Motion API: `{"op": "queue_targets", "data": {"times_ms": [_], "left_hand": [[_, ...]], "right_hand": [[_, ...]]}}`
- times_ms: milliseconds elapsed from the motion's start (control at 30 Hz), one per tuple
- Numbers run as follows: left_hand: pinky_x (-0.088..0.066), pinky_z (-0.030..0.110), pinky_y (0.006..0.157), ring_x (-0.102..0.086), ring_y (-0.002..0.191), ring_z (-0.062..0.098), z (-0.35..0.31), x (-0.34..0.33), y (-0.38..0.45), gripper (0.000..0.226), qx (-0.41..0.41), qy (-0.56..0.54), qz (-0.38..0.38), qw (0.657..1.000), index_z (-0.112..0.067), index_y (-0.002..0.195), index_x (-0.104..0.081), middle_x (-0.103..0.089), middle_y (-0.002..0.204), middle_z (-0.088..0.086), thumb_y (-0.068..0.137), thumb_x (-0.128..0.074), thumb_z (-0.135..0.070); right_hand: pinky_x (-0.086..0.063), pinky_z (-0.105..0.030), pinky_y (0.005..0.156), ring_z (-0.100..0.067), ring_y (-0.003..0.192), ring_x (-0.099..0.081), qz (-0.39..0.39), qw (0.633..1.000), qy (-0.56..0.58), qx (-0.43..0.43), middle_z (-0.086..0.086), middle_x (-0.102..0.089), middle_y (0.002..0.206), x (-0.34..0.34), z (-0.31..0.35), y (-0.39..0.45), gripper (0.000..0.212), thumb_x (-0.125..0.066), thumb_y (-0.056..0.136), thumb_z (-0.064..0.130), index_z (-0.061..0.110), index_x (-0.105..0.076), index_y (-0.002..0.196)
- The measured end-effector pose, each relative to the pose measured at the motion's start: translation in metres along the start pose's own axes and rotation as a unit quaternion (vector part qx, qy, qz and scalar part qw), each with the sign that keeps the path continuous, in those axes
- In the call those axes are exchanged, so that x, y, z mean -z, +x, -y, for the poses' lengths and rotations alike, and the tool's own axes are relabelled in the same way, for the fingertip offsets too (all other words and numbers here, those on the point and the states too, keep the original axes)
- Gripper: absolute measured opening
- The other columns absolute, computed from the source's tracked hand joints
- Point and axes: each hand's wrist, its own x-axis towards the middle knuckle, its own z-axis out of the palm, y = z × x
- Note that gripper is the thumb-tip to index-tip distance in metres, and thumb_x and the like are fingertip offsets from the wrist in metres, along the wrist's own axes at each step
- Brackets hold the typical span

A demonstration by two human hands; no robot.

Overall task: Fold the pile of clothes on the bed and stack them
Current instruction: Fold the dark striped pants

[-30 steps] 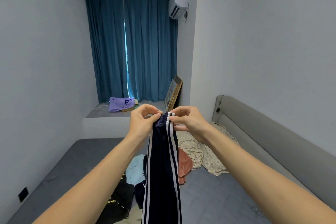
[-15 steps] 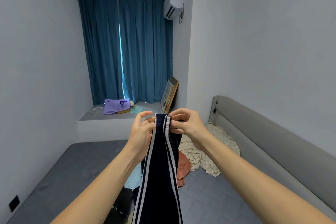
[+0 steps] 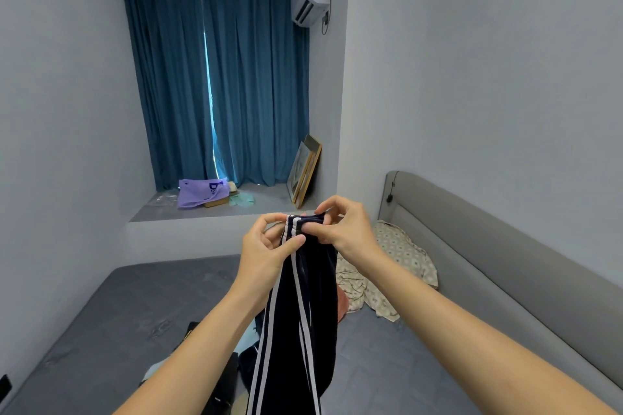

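Observation:
Dark navy track pants [image 3: 300, 323] with white side stripes hang straight down in front of me, held up by the top edge. My left hand [image 3: 266, 246] pinches the striped edge on the left, and my right hand [image 3: 344, 229] pinches the same edge on the right, the two hands close together. Below and behind the pants lies the pile of clothes on the grey bed [image 3: 141, 307]: a black garment [image 3: 195, 344], a light blue piece [image 3: 247, 335] and an orange-pink one [image 3: 342, 305], mostly hidden by my arms and the pants.
A beige patterned cloth [image 3: 397, 256] lies crumpled against the grey padded headboard [image 3: 488, 246] on the right. Beyond the bed is a raised window ledge [image 3: 188, 212] with a purple bag [image 3: 199, 192] and leaning picture frames [image 3: 305, 172], under blue curtains.
Both hands have worked along the pants' top edge, and the striped seams now sit bunched between them. My view has swung slightly left and down.

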Motion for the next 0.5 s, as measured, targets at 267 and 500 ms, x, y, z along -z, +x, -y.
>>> {"op": "queue_targets", "data": {"times_ms": [267,500], "left_hand": [[-0.063,0.037,0.086,-0.073,0.108,0.037,0.01,-0.021,0.028,0.036,0.027,-0.026,0.032,0.999,-0.005,0.128,-0.06,-0.075,0.119,0.019,0.094,-0.067,0.004],[-0.056,0.022,0.093,-0.07,0.118,0.018,0.028,-0.064,0.053,0.029,-0.033,0.117,0.006,0.993,-0.016,0.129,-0.066,-0.075,0.125,0.002,0.101,-0.066,-0.008]], "right_hand": [[-0.045,-0.04,0.111,-0.016,0.121,-0.066,0.18,0.956,0.132,-0.19,0.001,-0.069,0.133,0.064,-0.054,0.021,0.069,-0.091,0.077,0.035,0.027,-0.06,0.138],[-0.061,-0.033,0.086,-0.026,0.107,-0.075,0.161,0.96,0.203,-0.109,-0.007,-0.078,0.114,0.113,-0.085,0.047,0.038,-0.089,0.081,0.029,0.016,-0.077,0.114]]}}
